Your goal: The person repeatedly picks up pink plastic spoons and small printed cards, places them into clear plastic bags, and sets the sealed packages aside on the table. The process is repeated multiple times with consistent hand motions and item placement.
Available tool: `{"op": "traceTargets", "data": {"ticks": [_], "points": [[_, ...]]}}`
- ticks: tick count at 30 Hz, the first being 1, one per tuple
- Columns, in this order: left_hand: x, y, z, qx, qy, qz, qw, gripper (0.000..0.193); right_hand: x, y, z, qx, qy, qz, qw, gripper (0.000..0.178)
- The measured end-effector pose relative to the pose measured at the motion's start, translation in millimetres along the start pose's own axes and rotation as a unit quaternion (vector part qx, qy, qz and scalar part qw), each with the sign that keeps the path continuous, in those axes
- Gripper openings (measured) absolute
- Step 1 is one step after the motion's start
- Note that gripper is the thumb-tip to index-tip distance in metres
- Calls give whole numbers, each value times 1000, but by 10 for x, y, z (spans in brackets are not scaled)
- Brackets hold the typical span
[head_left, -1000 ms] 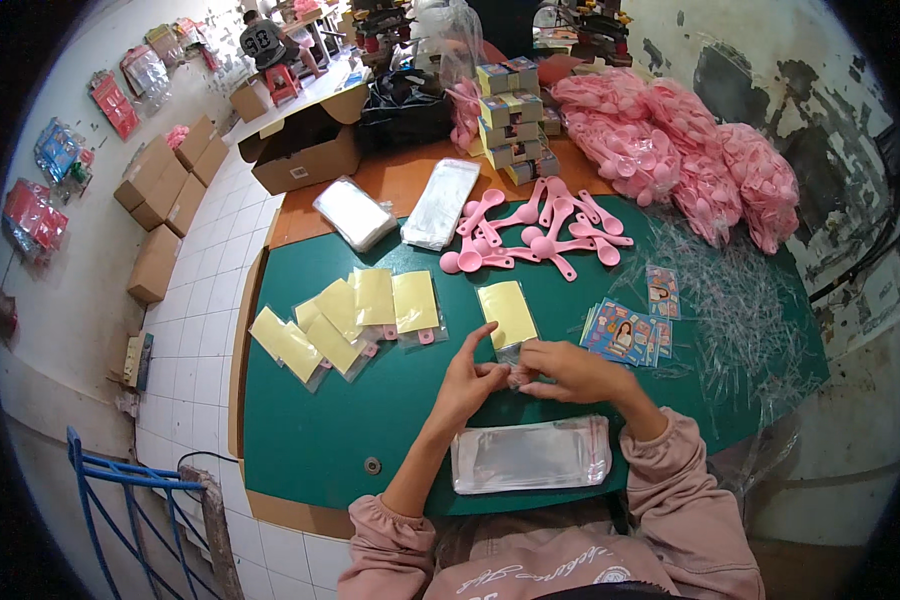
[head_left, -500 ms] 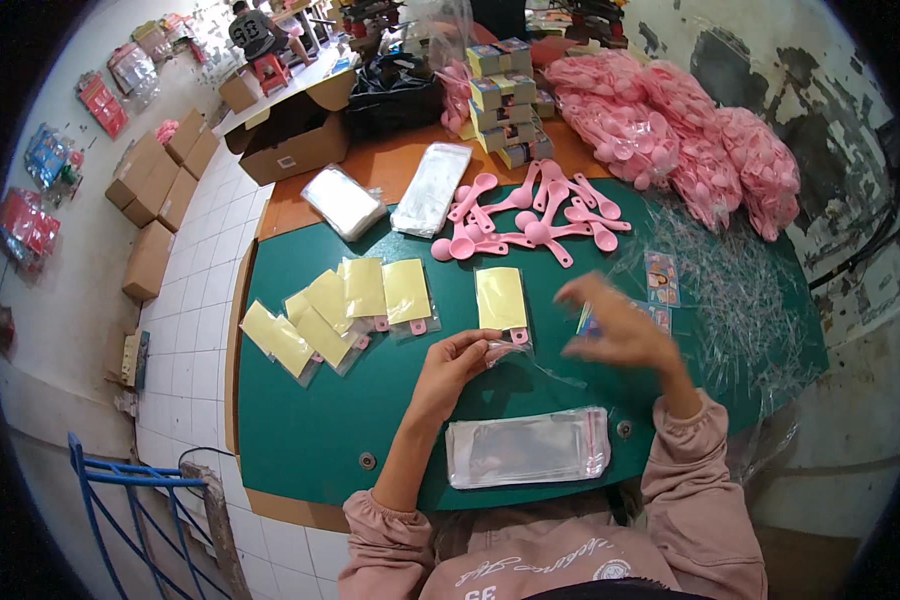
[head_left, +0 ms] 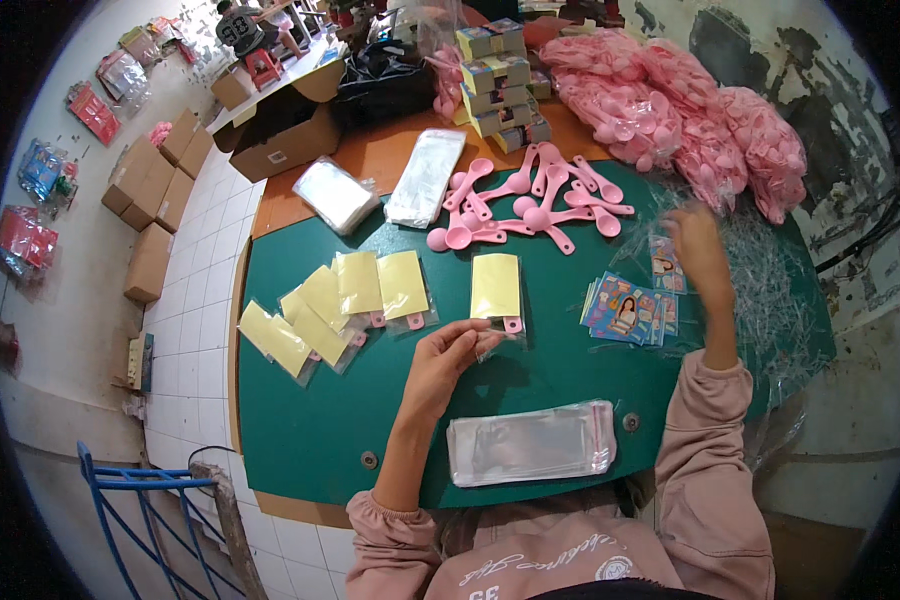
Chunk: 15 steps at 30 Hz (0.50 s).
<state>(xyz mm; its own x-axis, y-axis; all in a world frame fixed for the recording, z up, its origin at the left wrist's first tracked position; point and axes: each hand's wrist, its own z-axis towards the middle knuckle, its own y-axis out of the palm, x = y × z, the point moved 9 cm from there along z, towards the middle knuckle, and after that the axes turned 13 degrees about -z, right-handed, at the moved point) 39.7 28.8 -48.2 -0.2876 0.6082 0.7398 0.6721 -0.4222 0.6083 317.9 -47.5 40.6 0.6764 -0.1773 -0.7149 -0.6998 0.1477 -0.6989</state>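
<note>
My left hand [head_left: 452, 355] is closed, thumb and fingers pinching the lower end of a clear plastic packet [head_left: 496, 288]. The packet lies flat on the green table, with a yellow card inside and a pink handle end showing below the card. My right hand [head_left: 705, 250] reaches out over the right side, beside a heap of thin clear plastic strips [head_left: 760, 290]; its fingers are smeared by motion. Just left of its wrist is a spread of blue picture cards [head_left: 625, 310]. Several similar yellow-card packets [head_left: 358, 283] overlap to the left of my left hand.
Flat clear bags [head_left: 530, 445] lie nearest me. Loose pink measuring spoons [head_left: 545, 205] are piled beyond the packet. Farther back are two stacks of clear bags [head_left: 425, 180], banded card bundles [head_left: 495, 85], big bags of pink spoons [head_left: 670, 105] and an open carton [head_left: 288, 140]. Another person [head_left: 240, 30] sits far left.
My right hand has swung right and away from me, uncovering the blue cards. A thin clear strip trailing beside the packet no longer shows there. My left hand stays at the packet's lower end.
</note>
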Motion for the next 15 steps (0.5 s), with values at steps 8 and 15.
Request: {"op": "traceTargets", "data": {"ticks": [8, 15], "points": [[-50, 4, -28, -37, -28, -33, 998, 22, -770, 1349, -206, 40, -145, -114, 982, 41], [110, -19, -93, -31, 7, 308, 951, 36, -658, 1388, -187, 38, -129, 77, 988, 14]]}}
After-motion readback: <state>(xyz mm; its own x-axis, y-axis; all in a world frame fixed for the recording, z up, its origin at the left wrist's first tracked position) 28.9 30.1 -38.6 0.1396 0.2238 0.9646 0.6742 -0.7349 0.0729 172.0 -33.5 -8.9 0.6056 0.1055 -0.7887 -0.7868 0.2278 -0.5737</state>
